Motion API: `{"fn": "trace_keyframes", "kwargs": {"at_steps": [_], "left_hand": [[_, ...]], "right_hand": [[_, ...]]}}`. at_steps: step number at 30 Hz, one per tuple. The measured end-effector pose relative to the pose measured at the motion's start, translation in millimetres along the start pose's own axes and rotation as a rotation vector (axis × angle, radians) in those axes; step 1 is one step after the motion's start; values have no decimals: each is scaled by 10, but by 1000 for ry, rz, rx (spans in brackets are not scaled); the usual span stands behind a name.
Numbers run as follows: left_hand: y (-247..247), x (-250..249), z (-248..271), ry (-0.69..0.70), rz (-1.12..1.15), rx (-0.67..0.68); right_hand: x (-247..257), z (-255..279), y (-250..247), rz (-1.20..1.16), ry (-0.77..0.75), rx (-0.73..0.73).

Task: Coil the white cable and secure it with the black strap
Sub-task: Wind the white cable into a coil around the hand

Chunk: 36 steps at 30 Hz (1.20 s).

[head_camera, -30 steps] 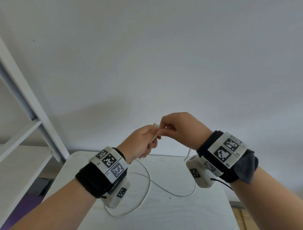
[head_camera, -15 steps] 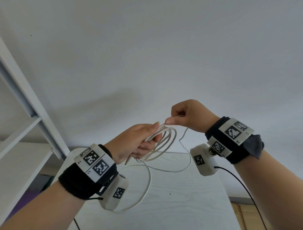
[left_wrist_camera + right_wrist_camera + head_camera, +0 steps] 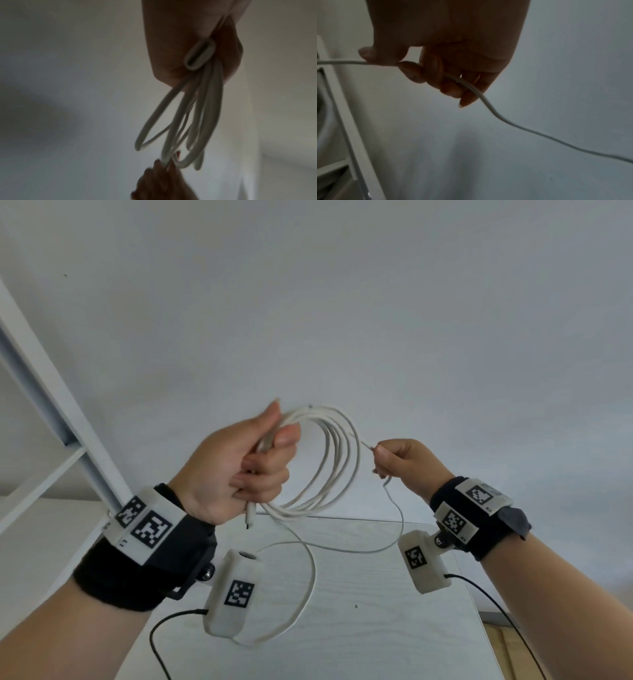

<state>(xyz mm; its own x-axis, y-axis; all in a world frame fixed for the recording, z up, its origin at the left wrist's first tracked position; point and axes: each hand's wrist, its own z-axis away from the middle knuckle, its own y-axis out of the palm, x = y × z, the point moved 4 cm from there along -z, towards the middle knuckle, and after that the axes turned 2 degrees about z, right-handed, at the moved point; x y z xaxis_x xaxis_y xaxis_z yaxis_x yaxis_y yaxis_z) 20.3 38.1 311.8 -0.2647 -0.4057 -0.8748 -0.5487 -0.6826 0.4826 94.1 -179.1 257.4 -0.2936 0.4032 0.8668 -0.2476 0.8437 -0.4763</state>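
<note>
The white cable (image 3: 337, 460) hangs in several round loops in the air above the table. My left hand (image 3: 246, 463) grips the gathered side of the loops, and a plug end (image 3: 250, 513) sticks out below its fist. In the left wrist view the loops (image 3: 202, 121) dangle from the palm, blurred. My right hand (image 3: 399, 462) pinches the free run of cable just right of the coil; that cable (image 3: 488, 104) passes between thumb and forefinger and trails down. The slack (image 3: 308, 587) lies in a big loop on the table. No black strap is in view.
A white wood-grain table (image 3: 394, 628) lies below both hands, with a plain wall behind it. A white shelf frame (image 3: 58, 405) slants up at the left. Black wires (image 3: 161, 638) run from the wrist cameras across the table's near part.
Both hands have risen and moved apart. The left hand now holds a larger, rounder coil higher up; the right hand has slid out along the cable to the right.
</note>
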Motion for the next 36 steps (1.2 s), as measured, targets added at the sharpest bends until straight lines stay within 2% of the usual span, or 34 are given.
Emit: {"fn": "trace_keyframes", "kwargs": {"at_steps": [2,5,6,7,8,10,11,13,17,21,29,36], "left_hand": [[-32,-125,20,28,88,75],[-76,-284,34,27,294,258],[-92,-337,40,38,355,272],[-125,-383,40,65,364,242],[-170,-418,33,114,304,153],[-227,-473,34,213,61,-121],[-236,-484,31,242,-13,-213],[-252,-465,-6,270,-71,-287],[-256,-374,-104,263,-122,-344],[-243,-287,-165,274,-177,-370],[-252,-57,-258,300,-474,-439],[-256,80,-305,226,-633,-449]], "right_hand": [[-152,60,16,-34,55,-3],[-333,135,34,-75,132,-11],[-379,161,41,-55,162,-9],[-426,189,45,-23,193,-7],[-464,224,47,18,218,-5],[-515,289,72,141,239,10],[-519,315,102,225,231,27],[-499,352,192,369,211,76],[-433,379,333,464,208,145],[-380,385,390,478,212,153],[-150,360,483,562,81,173],[115,392,587,700,-8,217]]}}
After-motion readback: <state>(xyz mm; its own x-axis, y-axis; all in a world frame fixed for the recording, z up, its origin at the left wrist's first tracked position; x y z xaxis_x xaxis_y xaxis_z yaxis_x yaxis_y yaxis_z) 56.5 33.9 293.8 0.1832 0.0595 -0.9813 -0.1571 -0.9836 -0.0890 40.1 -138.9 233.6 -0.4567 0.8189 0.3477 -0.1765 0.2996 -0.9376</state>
